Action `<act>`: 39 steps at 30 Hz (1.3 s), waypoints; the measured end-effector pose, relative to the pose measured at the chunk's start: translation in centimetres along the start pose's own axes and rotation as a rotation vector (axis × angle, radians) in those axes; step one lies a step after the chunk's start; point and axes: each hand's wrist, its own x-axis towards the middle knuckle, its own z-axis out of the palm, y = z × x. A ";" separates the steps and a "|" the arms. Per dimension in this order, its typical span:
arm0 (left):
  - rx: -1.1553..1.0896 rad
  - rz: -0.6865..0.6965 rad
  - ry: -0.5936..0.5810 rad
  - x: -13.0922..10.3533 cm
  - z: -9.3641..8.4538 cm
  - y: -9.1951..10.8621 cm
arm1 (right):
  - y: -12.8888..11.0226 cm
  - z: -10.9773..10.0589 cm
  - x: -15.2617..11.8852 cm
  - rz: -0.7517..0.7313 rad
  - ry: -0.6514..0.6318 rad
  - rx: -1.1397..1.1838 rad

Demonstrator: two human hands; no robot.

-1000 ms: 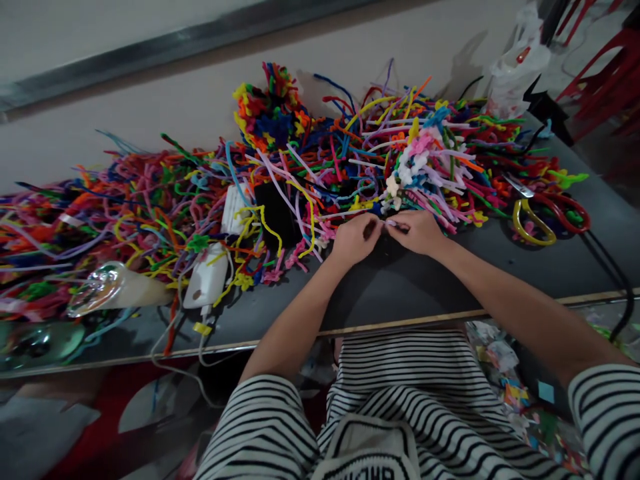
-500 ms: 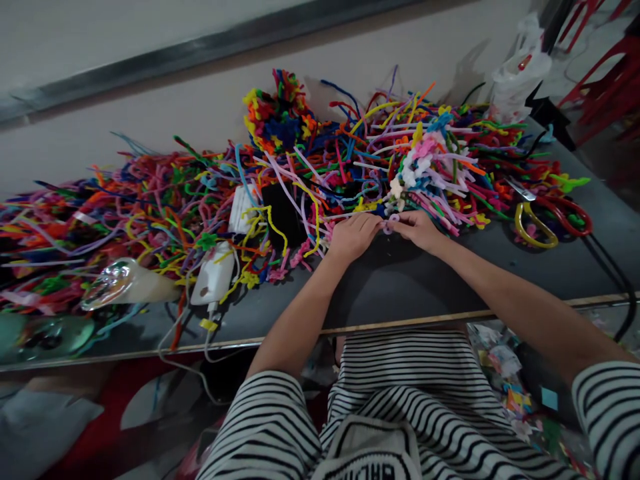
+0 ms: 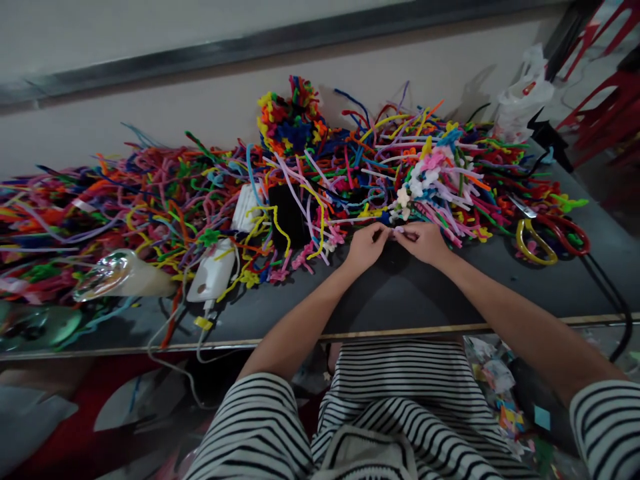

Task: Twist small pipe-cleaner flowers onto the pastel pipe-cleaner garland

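Note:
My left hand (image 3: 367, 247) and my right hand (image 3: 423, 242) meet over the dark table, fingertips pinched close together. Between them is a small lilac pipe cleaner piece (image 3: 399, 230), mostly covered by the fingers. Just behind my right hand lies a bunch of pipe cleaner flowers (image 3: 425, 173) in white, pink and blue with pastel stems. A long heap of loose, many-coloured pipe cleaners (image 3: 170, 193) runs along the wall. Scissors with a yellow and a red handle (image 3: 537, 241) rest to the right of my right hand.
A white power bank (image 3: 211, 272) with a cable hangs its cord over the table edge. Left of it lies a clear plastic-wrapped roll (image 3: 125, 275). A black box (image 3: 287, 217) sits in the heap. A white plastic bag (image 3: 523, 100) stands at the far right, near red chairs (image 3: 605, 100).
The view has shifted slightly. My fingers have bent more, and the lilac loop that showed between them is now mostly hidden.

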 end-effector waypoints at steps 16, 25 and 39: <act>-0.292 0.105 0.087 0.6 0.2 -1.5 | 0.0 0.3 0.3 0.208 -0.019 0.177; -0.112 0.122 0.119 0.5 0.0 -1.2 | 0.6 0.5 0.7 0.105 -0.119 0.137; -0.281 0.029 0.114 1.2 -0.5 -1.6 | 0.9 0.8 0.3 0.030 -0.125 -0.036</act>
